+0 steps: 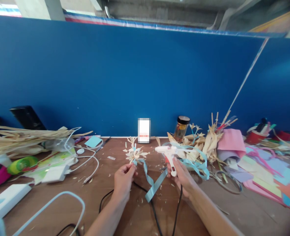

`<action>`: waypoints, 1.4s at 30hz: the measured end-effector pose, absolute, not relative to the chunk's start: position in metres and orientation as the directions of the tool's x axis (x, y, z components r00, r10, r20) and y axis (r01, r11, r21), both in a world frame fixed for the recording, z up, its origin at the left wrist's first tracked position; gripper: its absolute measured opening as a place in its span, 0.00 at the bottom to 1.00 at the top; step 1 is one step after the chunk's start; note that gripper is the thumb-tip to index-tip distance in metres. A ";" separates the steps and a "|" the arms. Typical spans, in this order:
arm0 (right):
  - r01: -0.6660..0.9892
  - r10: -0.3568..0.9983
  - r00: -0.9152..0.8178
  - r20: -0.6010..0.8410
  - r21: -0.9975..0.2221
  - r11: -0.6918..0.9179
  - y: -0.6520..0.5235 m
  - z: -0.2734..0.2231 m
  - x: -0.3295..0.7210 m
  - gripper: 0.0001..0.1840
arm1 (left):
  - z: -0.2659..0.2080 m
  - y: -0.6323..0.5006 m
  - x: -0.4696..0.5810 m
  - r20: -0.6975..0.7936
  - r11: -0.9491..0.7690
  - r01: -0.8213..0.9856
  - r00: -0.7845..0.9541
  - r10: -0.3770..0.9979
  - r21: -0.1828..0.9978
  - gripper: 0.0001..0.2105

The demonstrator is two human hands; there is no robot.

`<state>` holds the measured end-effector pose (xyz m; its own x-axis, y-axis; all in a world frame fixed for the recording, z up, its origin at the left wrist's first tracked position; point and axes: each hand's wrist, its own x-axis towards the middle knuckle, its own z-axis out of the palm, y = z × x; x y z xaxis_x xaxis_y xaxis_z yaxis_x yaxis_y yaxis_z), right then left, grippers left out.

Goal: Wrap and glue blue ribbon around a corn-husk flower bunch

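The left hand (122, 183) pinches the base of a pale dried flower (135, 154) between thumb and fingers, holding it upright over the middle of the table (105, 196). The right hand (183, 173) is wrapped around the handle of a white glue gun (166, 151), its nozzle pointing left toward the flower but apart from it. A light blue ribbon (156, 186) hangs between the two hands. A black-lidded jar (181, 127) stands behind, near dried husks (210, 147).
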<state>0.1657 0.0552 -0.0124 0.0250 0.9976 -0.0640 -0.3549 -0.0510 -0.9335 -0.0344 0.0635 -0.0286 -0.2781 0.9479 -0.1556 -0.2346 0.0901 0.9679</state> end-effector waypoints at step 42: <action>0.102 0.983 0.100 -0.152 -0.981 -0.162 0.062 -0.016 0.174 0.22 | -0.026 0.062 -0.032 -0.184 0.106 -0.265 -0.290 0.939 0.958 0.15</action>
<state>0.1742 0.0621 -0.0163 0.1004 0.9832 -0.1521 0.1021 -0.1623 -0.9814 -0.0318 0.0621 -0.0261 -0.2900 0.9393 -0.1836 -0.2651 0.1055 0.9584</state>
